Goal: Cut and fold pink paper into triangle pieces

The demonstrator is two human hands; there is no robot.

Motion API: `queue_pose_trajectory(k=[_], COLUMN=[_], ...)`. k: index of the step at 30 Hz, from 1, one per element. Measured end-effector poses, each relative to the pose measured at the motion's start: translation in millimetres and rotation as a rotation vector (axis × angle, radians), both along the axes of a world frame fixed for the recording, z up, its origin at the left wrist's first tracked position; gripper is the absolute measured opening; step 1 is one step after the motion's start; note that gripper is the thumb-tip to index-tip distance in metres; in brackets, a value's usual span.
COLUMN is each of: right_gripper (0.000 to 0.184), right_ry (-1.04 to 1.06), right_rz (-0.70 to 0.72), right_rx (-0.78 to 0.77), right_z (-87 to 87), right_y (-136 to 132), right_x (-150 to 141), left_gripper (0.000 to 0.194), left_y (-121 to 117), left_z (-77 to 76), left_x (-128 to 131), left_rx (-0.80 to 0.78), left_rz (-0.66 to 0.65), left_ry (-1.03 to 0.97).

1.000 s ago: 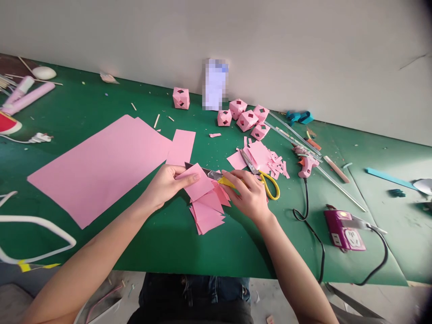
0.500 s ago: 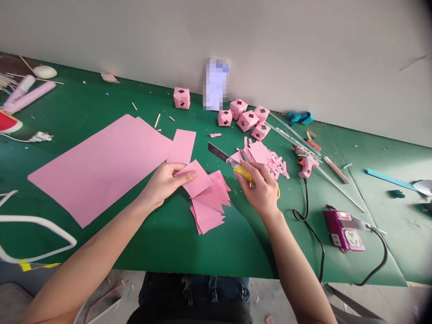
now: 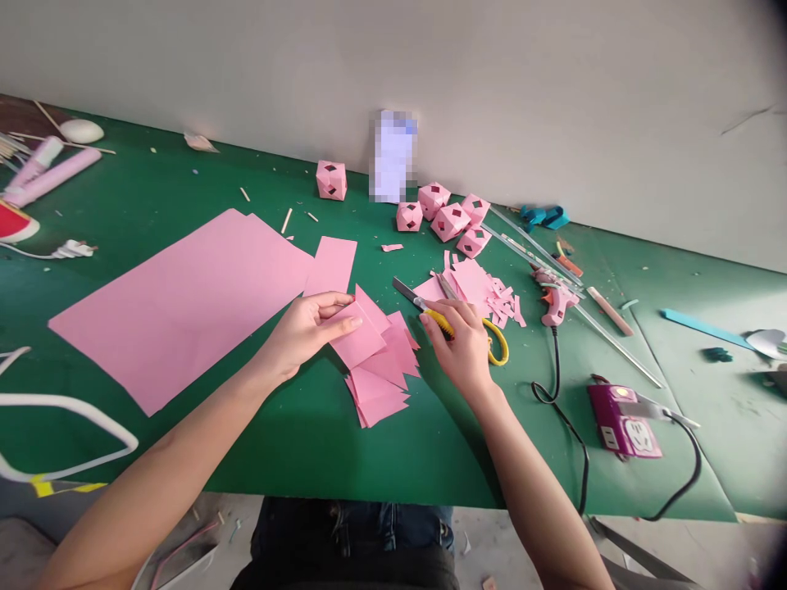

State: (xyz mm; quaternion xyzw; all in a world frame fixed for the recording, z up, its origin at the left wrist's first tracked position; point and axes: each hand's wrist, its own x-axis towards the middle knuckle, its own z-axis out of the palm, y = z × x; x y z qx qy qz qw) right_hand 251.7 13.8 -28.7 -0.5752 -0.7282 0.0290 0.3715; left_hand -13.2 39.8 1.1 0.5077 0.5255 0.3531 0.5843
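My left hand (image 3: 306, 328) pinches a small pink paper square (image 3: 362, 332) at its left corner, above a fanned pile of pink squares (image 3: 378, 381) on the green table (image 3: 307, 442). My right hand (image 3: 458, 344) is closed round a yellow-handled utility knife (image 3: 424, 305); its blade points up-left and lies low over the table just right of the squares. Yellow-handled scissors (image 3: 485, 328) lie right beside this hand on pink scraps (image 3: 485, 287).
A large pink sheet (image 3: 178, 303) and a pink strip (image 3: 332, 266) lie to the left. Several pink paper cubes (image 3: 448, 217) stand near the wall. A pink glue gun (image 3: 557, 303), its black cord and a purple power strip (image 3: 624, 418) lie at the right.
My right hand drew the knife out from under the held square, lifted it to the right, then lowered it toward the table. My left hand kept hold of the square.
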Motion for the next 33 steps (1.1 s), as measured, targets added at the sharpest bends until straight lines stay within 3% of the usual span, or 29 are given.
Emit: queue_pose_trajectory(k=[4,13,22,33], right_gripper=[0.020,0.027,0.026,0.035], right_ry=[0.238,0.709,0.644,0.747], right_rz=[0.153,0.195,0.206,0.216], right_rx=[-0.127,-0.447,-0.526,-0.570], right_z=[9.3,8.2,9.1,10.4], right_y=[-10,-15,-16,-15], right_x=[-21,-31,-32,-27], left_gripper=[0.060,0.059,0.058,0.059], left_y=[-3,-5,-8,-8], left_z=[3.5,2.7,3.6,5.7], left_x=[4,5,8,7], left_rx=[-0.015,-0.024,-0.064,-0.095], left_rz=[-0.066,-0.122,-0.185,-0.165], left_ry=[0.021,0.077,0.060,0.017])
